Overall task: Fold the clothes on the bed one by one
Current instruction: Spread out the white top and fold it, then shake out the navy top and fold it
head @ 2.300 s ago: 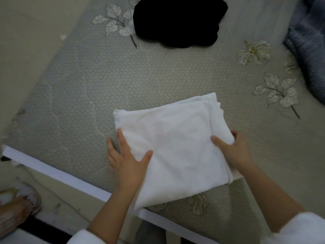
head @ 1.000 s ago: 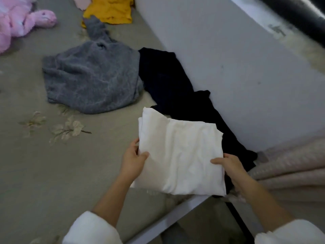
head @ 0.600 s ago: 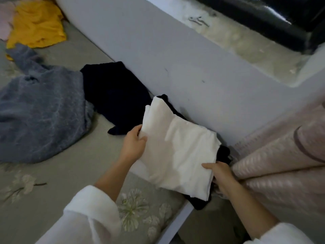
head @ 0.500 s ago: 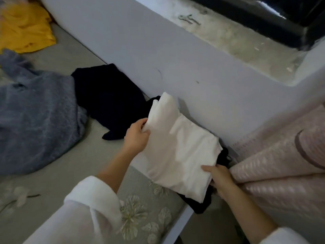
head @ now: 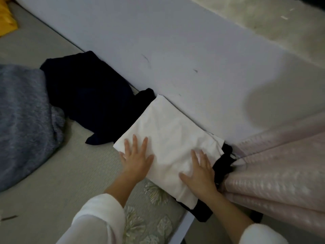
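A folded white garment [head: 168, 136] lies at the bed's corner against the wall, on top of a folded black garment [head: 223, 162] whose edges show at its right and bottom. My left hand [head: 136, 157] presses flat on its left edge with fingers spread. My right hand [head: 199, 175] presses flat on its lower right part, fingers straight. A loose dark navy garment [head: 88, 95] lies just left of the stack. A grey-blue knit sweater [head: 22, 120] sits unfolded farther left.
The grey bed cover [head: 58, 173] with leaf embroidery runs to a white bed edge [head: 182, 228] at the bottom. A pale wall [head: 175, 50] borders the bed. A pink textured curtain [head: 277, 173] hangs at the right. A yellow garment [head: 7, 23] shows at top left.
I carried the folded white garment from the bed's front to the corner by the wall and set it on the black garment. Both hands went from gripping its edges to pressing flat on it.
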Demonstrator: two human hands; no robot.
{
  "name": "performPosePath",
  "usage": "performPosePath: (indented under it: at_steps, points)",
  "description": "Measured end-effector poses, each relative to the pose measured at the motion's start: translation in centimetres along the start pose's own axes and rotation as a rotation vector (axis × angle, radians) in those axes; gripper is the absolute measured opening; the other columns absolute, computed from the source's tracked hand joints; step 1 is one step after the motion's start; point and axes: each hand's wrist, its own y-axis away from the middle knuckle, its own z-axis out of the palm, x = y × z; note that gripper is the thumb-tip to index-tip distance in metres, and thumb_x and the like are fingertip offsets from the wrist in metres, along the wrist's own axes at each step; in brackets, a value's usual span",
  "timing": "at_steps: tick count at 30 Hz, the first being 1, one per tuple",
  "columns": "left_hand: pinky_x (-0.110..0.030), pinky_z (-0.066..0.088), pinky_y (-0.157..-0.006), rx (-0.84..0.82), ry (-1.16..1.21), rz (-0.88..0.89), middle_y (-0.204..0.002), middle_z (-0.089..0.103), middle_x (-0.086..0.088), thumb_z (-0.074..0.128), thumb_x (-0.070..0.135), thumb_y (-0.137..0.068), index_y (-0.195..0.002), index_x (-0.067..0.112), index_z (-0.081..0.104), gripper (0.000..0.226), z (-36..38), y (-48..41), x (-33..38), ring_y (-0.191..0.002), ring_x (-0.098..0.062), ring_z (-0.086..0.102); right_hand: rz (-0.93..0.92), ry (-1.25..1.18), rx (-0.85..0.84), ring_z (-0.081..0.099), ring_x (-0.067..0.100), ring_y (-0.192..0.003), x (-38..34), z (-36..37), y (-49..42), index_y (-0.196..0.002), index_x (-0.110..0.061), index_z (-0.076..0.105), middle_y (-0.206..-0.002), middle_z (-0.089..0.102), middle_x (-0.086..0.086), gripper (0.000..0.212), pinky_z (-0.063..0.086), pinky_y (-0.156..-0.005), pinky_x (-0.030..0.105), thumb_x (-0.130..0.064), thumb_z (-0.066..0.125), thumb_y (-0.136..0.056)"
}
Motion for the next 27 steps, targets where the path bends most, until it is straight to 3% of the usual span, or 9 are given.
performPosePath:
  at_steps: [3, 6, 10, 13, 15, 18, 21, 24, 27]
  points:
    - [-0.059, -0.004, -0.112, -0.054, -0.043, 0.021, -0.156, -0.027, -0.004, 0.026, 0.058, -0.096, -0.149, 0.039, -0.007, 0.065, 0.8, -0.3, -0.8, -0.14, -0.033, -0.03, -0.018, 0.095, -0.214, -0.01, 0.024, -0.148, 0.0, 0.4, -1.6, -0.153, -0.022, -0.009, -0.161, -0.009, 0.004, 0.103, 0.006, -0.118, 0.04, -0.063, 0.054, -0.083]
    - [-0.057, -0.005, -0.113, -0.114, -0.04, 0.027, -0.154, -0.031, -0.005, 0.026, 0.058, -0.096, -0.149, 0.038, -0.01, 0.067, 0.4, -0.2, -0.8, -0.139, -0.033, -0.032, 0.028, 0.196, -0.305, -0.005, 0.026, -0.148, -0.7, 0.1, -2.3, -0.152, -0.011, -0.008, -0.161, -0.006, 0.01, 0.107, 0.016, -0.117, 0.043, -0.064, 0.055, -0.083]
    - [-0.048, -0.005, -0.116, -0.086, 0.14, 0.029, -0.157, -0.025, -0.002, 0.036, 0.048, -0.098, -0.151, 0.033, -0.003, 0.068, -1.1, 0.7, -1.3, -0.143, -0.025, -0.024, 0.014, 0.161, -0.125, 0.022, 0.027, -0.138, -3.3, -0.8, -2.2, -0.148, -0.012, 0.011, -0.152, 0.019, 0.008, 0.09, 0.032, -0.107, 0.04, -0.045, 0.062, -0.082]
    - [-0.04, 0.001, -0.118, 0.159, 0.358, -0.068, -0.16, -0.011, -0.001, 0.033, 0.037, -0.101, -0.152, 0.028, 0.003, 0.06, -1.6, 2.5, -3.0, -0.147, -0.02, -0.009, -0.153, 0.156, 0.068, 0.03, 0.022, -0.13, -5.9, -1.0, -2.6, -0.142, -0.012, 0.027, -0.147, 0.032, 0.005, 0.065, 0.034, -0.103, 0.036, -0.025, 0.056, -0.085]
    - [-0.037, 0.005, -0.119, 0.266, 0.48, -0.174, -0.161, -0.002, -0.004, 0.034, 0.03, -0.102, -0.152, 0.022, 0.008, 0.057, -1.7, 3.1, -5.0, -0.147, -0.021, -0.001, -0.26, 0.153, 0.065, 0.031, 0.02, -0.129, -8.6, -0.7, -3.4, -0.141, -0.014, 0.031, -0.145, 0.034, 0.003, 0.059, 0.034, -0.103, 0.034, -0.023, 0.056, -0.088]
    - [-0.035, 0.004, -0.119, 0.288, 0.521, -0.297, -0.16, 0.001, -0.009, 0.039, 0.021, -0.101, -0.152, 0.015, 0.007, 0.061, -1.4, 2.7, -8.8, -0.147, -0.024, 0.001, -0.405, 0.169, 0.009, 0.03, 0.017, -0.133, -13.1, 0.6, -5.3, -0.142, -0.018, 0.029, -0.147, 0.032, 0.0, 0.057, 0.029, -0.108, 0.031, -0.028, 0.054, -0.092]
    - [-0.04, 0.008, -0.12, 0.285, 0.461, -0.373, -0.161, -0.002, -0.005, 0.042, 0.018, -0.098, -0.153, 0.019, 0.001, 0.069, -1.0, 1.2, -12.6, -0.147, -0.025, 0.0, -0.516, 0.238, -0.048, 0.015, 0.015, -0.143, -17.1, 2.7, -7.4, -0.15, -0.022, 0.016, -0.157, 0.016, -0.002, 0.065, 0.018, -0.115, 0.032, -0.036, 0.048, -0.095]
    - [-0.045, 0.01, -0.117, 0.275, 0.363, -0.357, -0.16, -0.005, -0.002, 0.043, 0.02, -0.096, -0.152, 0.028, -0.008, 0.076, -1.0, -1.3, -15.3, -0.147, -0.026, -0.003, -0.58, 0.304, -0.099, 0.004, 0.016, -0.147, -19.7, 4.5, -9.2, -0.153, -0.025, 0.007, -0.161, 0.003, -0.003, 0.072, 0.012, -0.117, 0.035, -0.036, 0.046, -0.094]
    - [-0.047, 0.018, -0.114, 0.318, 0.234, -0.295, -0.16, -0.001, -0.001, 0.045, 0.02, -0.093, -0.15, 0.034, -0.011, 0.081, -1.3, -4.3, -16.1, -0.146, -0.026, 0.001, -0.563, 0.327, -0.134, 0.003, 0.018, -0.147, -20.5, 5.7, -10.4, -0.153, -0.028, 0.007, -0.161, 0.004, -0.002, 0.071, 0.012, -0.117, 0.038, -0.035, 0.045, -0.093]
